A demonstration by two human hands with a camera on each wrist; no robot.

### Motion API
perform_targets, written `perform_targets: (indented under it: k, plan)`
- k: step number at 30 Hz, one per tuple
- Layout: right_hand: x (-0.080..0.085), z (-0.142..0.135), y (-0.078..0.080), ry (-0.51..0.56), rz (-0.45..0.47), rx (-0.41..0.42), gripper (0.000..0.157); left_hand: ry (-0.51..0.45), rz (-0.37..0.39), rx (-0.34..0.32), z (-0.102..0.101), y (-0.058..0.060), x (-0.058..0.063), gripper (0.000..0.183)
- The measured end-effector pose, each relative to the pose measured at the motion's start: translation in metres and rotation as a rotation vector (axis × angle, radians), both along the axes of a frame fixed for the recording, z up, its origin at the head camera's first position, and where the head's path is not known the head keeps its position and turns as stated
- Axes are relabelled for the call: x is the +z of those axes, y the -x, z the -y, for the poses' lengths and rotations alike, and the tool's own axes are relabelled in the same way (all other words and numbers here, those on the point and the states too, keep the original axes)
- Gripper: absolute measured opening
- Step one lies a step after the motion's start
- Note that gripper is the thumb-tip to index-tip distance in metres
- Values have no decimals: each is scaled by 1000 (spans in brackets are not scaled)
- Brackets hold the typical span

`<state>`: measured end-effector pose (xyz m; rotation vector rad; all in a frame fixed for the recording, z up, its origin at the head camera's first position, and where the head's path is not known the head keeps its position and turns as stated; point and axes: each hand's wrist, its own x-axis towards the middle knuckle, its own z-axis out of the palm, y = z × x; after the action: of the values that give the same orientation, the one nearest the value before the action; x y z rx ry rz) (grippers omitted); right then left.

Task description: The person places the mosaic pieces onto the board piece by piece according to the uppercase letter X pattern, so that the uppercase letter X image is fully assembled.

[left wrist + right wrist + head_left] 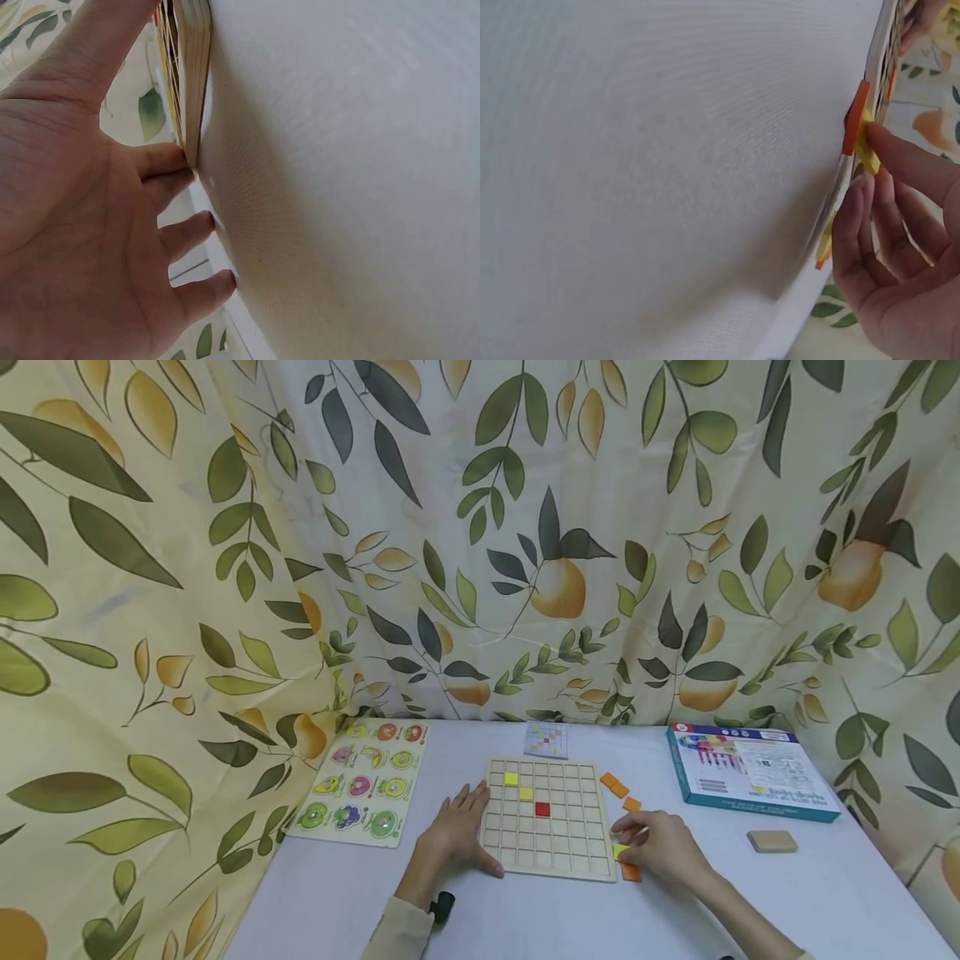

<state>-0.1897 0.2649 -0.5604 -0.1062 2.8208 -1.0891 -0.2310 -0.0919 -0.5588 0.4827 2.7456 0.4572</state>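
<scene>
A square wooden grid board [510,836] lies on the table with two yellow tiles and one red tile [542,809] in a diagonal line of cells. My left hand [456,831] lies at its left side, fingers spread and thumb by the lower left corner. In the left wrist view, fingertips [182,159] touch the board's edge [193,90]. At the right edge, my right hand [660,843] pinches a yellow tile [620,852] between thumb and curled fingers. The right wrist view has the thumb on this yellow tile [867,150], beside an orange tile [856,118].
More orange tiles [614,784] lie right of the board. A patterned card [546,739] is behind it. At left lies a fruit picture board [358,786]; at right are a boxed game [753,772] and a small wooden block [772,842]. Leaf-print curtains [480,527] enclose the table.
</scene>
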Motion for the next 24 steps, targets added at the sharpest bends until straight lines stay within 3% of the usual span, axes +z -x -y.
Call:
perform_targets:
  k: [7, 15, 24]
  plan:
    - [3, -7, 4, 88, 16, -28, 36, 13, -6, -2, 1, 1, -1, 141]
    - [9, -1, 15, 132, -50, -33, 32, 7, -15, 3, 1, 1, 0, 141]
    - [9, 18, 27, 186, -88, 18, 30, 12, -10, 4, 0, 1, -1, 142]
